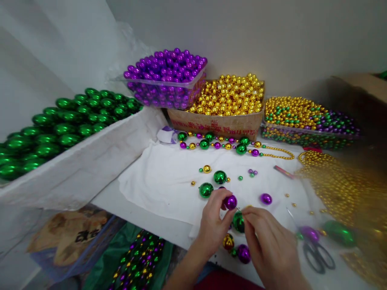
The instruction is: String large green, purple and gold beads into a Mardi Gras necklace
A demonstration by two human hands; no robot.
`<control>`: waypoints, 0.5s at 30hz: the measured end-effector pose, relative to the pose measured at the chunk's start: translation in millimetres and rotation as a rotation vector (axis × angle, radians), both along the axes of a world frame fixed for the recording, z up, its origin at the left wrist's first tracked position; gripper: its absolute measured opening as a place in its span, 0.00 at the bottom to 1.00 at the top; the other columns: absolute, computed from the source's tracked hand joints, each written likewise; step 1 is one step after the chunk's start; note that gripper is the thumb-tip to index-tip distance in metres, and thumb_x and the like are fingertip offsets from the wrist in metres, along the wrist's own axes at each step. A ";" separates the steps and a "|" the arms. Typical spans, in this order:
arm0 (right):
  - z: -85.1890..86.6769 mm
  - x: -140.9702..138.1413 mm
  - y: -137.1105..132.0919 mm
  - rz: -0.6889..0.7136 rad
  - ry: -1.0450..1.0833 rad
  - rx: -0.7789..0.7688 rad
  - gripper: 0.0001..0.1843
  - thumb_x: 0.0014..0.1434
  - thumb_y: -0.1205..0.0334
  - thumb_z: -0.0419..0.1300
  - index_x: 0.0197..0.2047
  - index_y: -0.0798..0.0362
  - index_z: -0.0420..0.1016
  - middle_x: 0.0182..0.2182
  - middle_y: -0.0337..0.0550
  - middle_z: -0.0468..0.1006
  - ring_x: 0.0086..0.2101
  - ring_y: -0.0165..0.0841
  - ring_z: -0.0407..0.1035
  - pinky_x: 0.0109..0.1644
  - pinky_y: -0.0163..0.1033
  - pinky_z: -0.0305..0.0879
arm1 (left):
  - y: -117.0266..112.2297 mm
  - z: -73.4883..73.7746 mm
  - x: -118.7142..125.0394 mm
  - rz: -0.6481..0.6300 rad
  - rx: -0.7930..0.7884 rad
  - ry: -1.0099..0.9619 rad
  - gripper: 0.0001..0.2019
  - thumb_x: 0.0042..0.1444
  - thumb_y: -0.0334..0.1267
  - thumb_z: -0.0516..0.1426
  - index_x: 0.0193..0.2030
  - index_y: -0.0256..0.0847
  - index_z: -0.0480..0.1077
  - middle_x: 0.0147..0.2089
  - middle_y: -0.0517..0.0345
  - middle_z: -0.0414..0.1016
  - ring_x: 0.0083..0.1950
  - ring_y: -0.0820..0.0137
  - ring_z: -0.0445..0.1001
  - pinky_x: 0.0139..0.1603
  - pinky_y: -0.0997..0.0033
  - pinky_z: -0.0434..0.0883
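My left hand point(213, 221) pinches a shiny purple bead point(230, 202) between thumb and fingers. Close against it, my right hand point(269, 241) has its fingertips pressed together on a thin strand or needle point(238, 210) that reaches the bead; which of the two it is I cannot make out. Between the hands a large green bead point(238, 222) hangs, and below it come a gold bead point(228, 241) and another purple bead point(243, 253). Just beyond my left hand, two green beads point(206, 190) lie on the white cloth point(163, 181). A loose purple bead point(266, 198) rests farther right.
A finished-looking bead necklace point(217, 145) lies across the back. Behind it stand a clear tub of purple beads point(169, 94), a cardboard box point(214, 123) of gold ones and a mixed tub point(302, 135). Green beads point(69, 129) fill a white foam box at left. Scissors point(319, 257) lie right.
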State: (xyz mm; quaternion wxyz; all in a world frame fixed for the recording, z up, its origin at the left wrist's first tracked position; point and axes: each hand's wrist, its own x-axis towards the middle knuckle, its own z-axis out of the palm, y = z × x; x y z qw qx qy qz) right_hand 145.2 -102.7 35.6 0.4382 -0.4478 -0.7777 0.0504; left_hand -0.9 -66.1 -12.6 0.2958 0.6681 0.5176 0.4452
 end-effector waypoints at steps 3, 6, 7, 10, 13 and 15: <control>-20.3 10.2 -2.9 -0.150 0.260 -0.215 0.06 0.61 0.65 0.57 0.40 0.53 0.74 0.38 0.44 0.77 0.38 0.32 0.72 0.42 0.34 0.68 | -7.8 17.8 9.8 -0.078 0.096 0.040 0.18 0.58 0.27 0.55 0.54 0.44 0.67 0.55 0.49 0.69 0.57 0.62 0.68 0.58 0.60 0.67; -41.2 27.5 -2.6 -0.329 0.741 -0.538 0.10 0.57 0.55 0.62 0.36 0.53 0.75 0.28 0.40 0.74 0.24 0.28 0.66 0.27 0.32 0.65 | -16.8 30.2 25.6 -0.260 0.111 -0.051 0.18 0.60 0.27 0.52 0.57 0.44 0.66 0.59 0.49 0.68 0.60 0.63 0.66 0.61 0.61 0.66; -46.7 33.4 -1.7 -0.332 0.907 -0.638 0.12 0.55 0.53 0.64 0.35 0.53 0.75 0.24 0.37 0.71 0.22 0.27 0.63 0.24 0.32 0.62 | -18.4 31.7 31.0 -0.266 0.101 -0.115 0.17 0.61 0.28 0.52 0.55 0.44 0.68 0.58 0.49 0.69 0.60 0.63 0.67 0.62 0.60 0.65; -54.9 44.5 1.3 -0.289 1.215 -0.844 0.15 0.49 0.50 0.67 0.33 0.53 0.74 0.20 0.34 0.65 0.21 0.26 0.60 0.24 0.31 0.60 | -15.4 28.9 43.1 -0.063 -0.021 -0.392 0.11 0.60 0.31 0.54 0.49 0.41 0.70 0.51 0.49 0.73 0.53 0.63 0.71 0.56 0.61 0.69; -52.8 43.3 3.4 -0.322 1.099 -0.884 0.17 0.47 0.48 0.68 0.30 0.53 0.75 0.19 0.34 0.65 0.21 0.25 0.58 0.23 0.30 0.58 | -3.2 23.4 45.0 0.037 -0.225 -0.569 0.12 0.59 0.35 0.57 0.49 0.39 0.71 0.40 0.53 0.74 0.42 0.68 0.73 0.45 0.68 0.71; -50.0 40.9 4.2 -0.323 0.897 -0.882 0.18 0.48 0.46 0.67 0.31 0.53 0.76 0.20 0.36 0.68 0.21 0.26 0.59 0.24 0.31 0.59 | 4.3 21.9 41.0 -0.008 -0.283 -0.555 0.08 0.58 0.37 0.58 0.42 0.37 0.75 0.35 0.54 0.74 0.39 0.69 0.72 0.42 0.70 0.69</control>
